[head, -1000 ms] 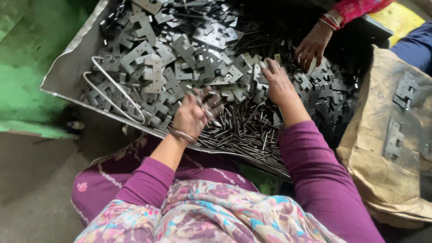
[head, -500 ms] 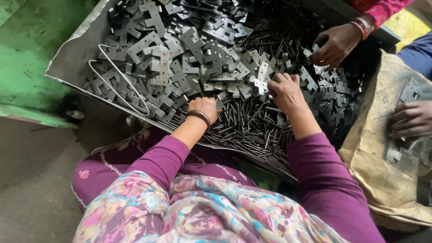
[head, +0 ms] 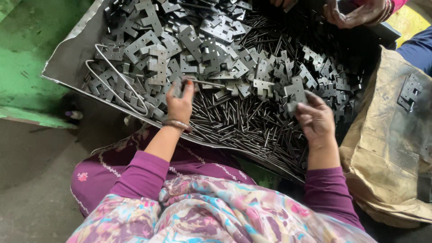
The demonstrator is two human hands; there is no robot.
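Left hand (head: 180, 102) is up over the near edge of the metal tray (head: 74, 54), fingers closed on a flat metal hinge plate (head: 177, 86) with a thin pin (head: 204, 82) sticking out to the right. Right hand (head: 315, 118) hovers over the right side of the tray, fingers curled around another hinge plate (head: 294, 104). Below both hands lies a dark bed of loose pins (head: 234, 123), and farther back a heap of hinge plates (head: 198, 40). A bent wire loop (head: 119, 85) rests on the left. At the far right, another person's hand (head: 355, 11) reaches in. A worn sack (head: 387, 148) sits right of the tray.
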